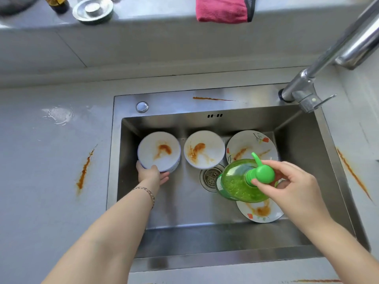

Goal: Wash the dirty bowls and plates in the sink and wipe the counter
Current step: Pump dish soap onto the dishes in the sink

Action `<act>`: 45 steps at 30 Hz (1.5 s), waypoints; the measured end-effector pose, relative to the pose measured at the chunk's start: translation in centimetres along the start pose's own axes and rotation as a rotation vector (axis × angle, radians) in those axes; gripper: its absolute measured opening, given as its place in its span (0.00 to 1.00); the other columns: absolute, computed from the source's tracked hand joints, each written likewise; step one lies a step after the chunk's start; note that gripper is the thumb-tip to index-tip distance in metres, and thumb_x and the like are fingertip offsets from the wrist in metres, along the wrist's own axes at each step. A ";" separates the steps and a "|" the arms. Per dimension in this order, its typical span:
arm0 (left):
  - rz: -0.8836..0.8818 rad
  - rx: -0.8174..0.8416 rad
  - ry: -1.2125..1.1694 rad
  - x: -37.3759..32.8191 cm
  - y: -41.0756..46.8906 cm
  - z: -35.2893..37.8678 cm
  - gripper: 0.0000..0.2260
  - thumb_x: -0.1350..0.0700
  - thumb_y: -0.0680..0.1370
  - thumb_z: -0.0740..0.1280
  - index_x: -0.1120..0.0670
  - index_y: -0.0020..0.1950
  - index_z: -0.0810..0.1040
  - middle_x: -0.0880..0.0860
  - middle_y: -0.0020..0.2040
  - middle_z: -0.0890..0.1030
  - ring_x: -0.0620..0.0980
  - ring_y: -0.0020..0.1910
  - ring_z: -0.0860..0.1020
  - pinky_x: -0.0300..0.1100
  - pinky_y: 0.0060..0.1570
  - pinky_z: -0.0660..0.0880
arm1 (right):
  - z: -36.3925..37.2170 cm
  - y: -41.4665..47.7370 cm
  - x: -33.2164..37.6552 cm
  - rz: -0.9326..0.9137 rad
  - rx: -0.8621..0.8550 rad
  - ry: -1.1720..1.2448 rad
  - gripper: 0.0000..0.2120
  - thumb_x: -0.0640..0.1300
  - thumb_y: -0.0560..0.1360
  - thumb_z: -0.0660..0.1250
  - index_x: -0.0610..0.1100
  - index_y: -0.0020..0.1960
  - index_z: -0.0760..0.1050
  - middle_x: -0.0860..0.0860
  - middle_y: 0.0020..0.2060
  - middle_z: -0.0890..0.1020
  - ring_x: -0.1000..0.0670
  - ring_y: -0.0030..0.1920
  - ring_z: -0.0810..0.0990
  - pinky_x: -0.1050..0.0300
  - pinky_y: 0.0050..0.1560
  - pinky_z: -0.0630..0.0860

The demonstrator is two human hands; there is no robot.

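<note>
In the sink, left grip grasps the left dirty bowl by its near rim; second bowl beside it. Right grip holds the green soap bottle by its pump, over the near stained plate; far plate behind. Sauce streaks on tabletop.

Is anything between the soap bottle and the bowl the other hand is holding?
Yes: a second dirty bowl sits in the sink between them, by the drain. The right hand holds the soap bottle over the plates on the right; the left hand grips the left bowl.
</note>
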State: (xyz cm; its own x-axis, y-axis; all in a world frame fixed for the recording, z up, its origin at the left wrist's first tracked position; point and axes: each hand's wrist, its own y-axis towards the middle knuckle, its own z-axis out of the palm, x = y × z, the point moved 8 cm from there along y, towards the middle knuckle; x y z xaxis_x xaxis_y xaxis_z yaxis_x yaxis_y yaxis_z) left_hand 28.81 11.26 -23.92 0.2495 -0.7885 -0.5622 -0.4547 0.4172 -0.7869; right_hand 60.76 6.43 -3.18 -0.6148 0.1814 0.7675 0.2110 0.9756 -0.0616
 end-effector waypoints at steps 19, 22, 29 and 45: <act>0.303 0.033 0.353 -3.6 -2.6 -4.1 0.23 0.66 0.79 0.55 0.55 0.74 0.59 0.63 0.40 0.81 0.54 0.30 0.81 0.45 0.35 0.80 | 1.4 -0.6 0.4 0.005 0.049 0.049 0.20 0.35 0.61 0.79 0.53 0.45 0.78 0.60 0.39 0.79 0.57 0.37 0.76 0.65 0.38 0.76; 0.146 0.031 0.452 -1.4 -1.2 -3.9 0.24 0.59 0.78 0.60 0.62 0.73 0.58 0.62 0.46 0.77 0.58 0.42 0.79 0.51 0.42 0.79 | 2.1 -0.7 0.6 -0.025 0.063 0.056 0.20 0.35 0.61 0.79 0.54 0.46 0.78 0.61 0.39 0.79 0.56 0.38 0.76 0.65 0.38 0.76; -0.019 0.091 0.379 -0.2 0.4 -1.1 0.17 0.57 0.81 0.59 0.68 0.64 0.67 0.66 0.47 0.77 0.60 0.40 0.79 0.50 0.34 0.78 | 2.7 -0.2 1.2 -0.055 0.068 0.039 0.21 0.35 0.60 0.79 0.54 0.45 0.78 0.60 0.37 0.79 0.59 0.36 0.76 0.66 0.39 0.75; 0.648 0.268 1.164 -10.0 4.6 4.5 0.24 0.59 0.79 0.62 0.57 0.74 0.60 0.58 0.72 0.67 0.58 0.69 0.66 0.47 0.67 0.63 | 5.0 0.3 1.5 -0.090 0.158 -0.063 0.18 0.35 0.58 0.80 0.46 0.45 0.82 0.65 0.31 0.75 0.66 0.35 0.74 0.78 0.37 0.67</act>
State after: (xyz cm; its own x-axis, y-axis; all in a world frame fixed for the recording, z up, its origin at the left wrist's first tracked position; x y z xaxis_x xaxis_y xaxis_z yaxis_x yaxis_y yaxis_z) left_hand 28.07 23.05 -23.06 -0.8650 -0.2852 -0.4129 -0.0018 0.8246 -0.5657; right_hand 56.15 7.64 -5.22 -0.6731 0.0949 0.7334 0.0341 0.9947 -0.0974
